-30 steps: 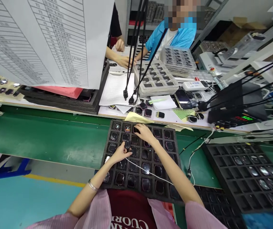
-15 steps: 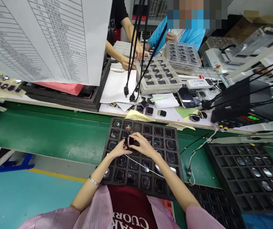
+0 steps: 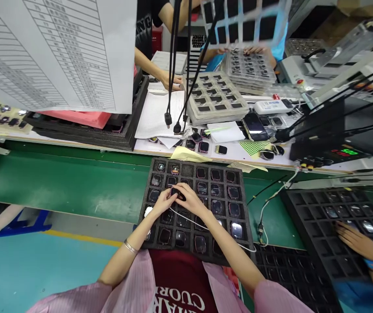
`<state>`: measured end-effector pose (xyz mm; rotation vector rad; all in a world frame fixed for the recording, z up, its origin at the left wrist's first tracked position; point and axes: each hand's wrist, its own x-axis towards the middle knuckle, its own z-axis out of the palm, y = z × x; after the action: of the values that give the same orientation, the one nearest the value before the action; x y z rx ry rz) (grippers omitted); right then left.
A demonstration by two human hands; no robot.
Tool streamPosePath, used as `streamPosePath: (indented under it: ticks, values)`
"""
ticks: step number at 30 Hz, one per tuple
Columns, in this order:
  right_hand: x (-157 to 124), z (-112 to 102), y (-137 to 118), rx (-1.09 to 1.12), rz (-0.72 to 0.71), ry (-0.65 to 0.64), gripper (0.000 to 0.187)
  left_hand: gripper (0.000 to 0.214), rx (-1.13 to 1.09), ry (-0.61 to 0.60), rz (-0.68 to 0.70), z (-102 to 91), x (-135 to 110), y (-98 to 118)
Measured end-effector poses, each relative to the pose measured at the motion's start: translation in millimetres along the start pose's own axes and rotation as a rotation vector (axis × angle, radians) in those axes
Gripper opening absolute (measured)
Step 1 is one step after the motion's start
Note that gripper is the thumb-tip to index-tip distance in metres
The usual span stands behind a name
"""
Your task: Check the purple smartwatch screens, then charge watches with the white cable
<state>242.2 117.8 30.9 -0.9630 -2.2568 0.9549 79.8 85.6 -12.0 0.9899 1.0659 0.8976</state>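
Observation:
Between my two hands is a dark smartwatch case (image 3: 174, 192), held just above the foam tray. My left hand (image 3: 163, 203) pinches it from the left, and my right hand (image 3: 191, 201) grips it from the right with curled fingers. A thin white cable (image 3: 191, 221) runs from beside my left fingers across the tray to the right; its near end is hidden. The black foam tray (image 3: 188, 171) below holds rows of smartwatch cases in square slots. Two of them, at its far left, have lit screens, such as this watch (image 3: 175, 169).
A co-worker's hand (image 3: 356, 239) reaches over another foam tray (image 3: 323, 248) at right. Black cables (image 3: 173, 56) hang ahead. Clear plastic trays (image 3: 217, 100) and a power supply (image 3: 333, 130) stand on the bench. A printed sheet (image 3: 124, 56) hangs at upper left.
My hands have drawn closer around the watch case and its face has turned. At right a co-worker's hand has come over the other tray. At the back a clear tray is now lifted.

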Motion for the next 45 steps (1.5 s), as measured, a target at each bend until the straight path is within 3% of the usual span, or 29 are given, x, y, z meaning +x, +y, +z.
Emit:
streamPosePath:
  ticks: [7,22,34,45]
  values:
    - [0,-3,0,0.077,-0.015,-0.008,0.041,0.018,-0.016,-0.071,-0.029,-6.8,-3,5]
    - [-3,0,1,0.144,0.011,0.019,0.040,0.018,-0.042,-0.052,-0.063,-4.8,-2,2]
    - [-5,-1,6,0.155,-0.004,0.030,0.039,0.021,0.001,-0.056,-0.039,-3.2,1,-2]
    - [-7,-16,10,0.140,-0.001,0.056,0.039,0.025,0.035,-0.087,0.055,5.6,17,-2]
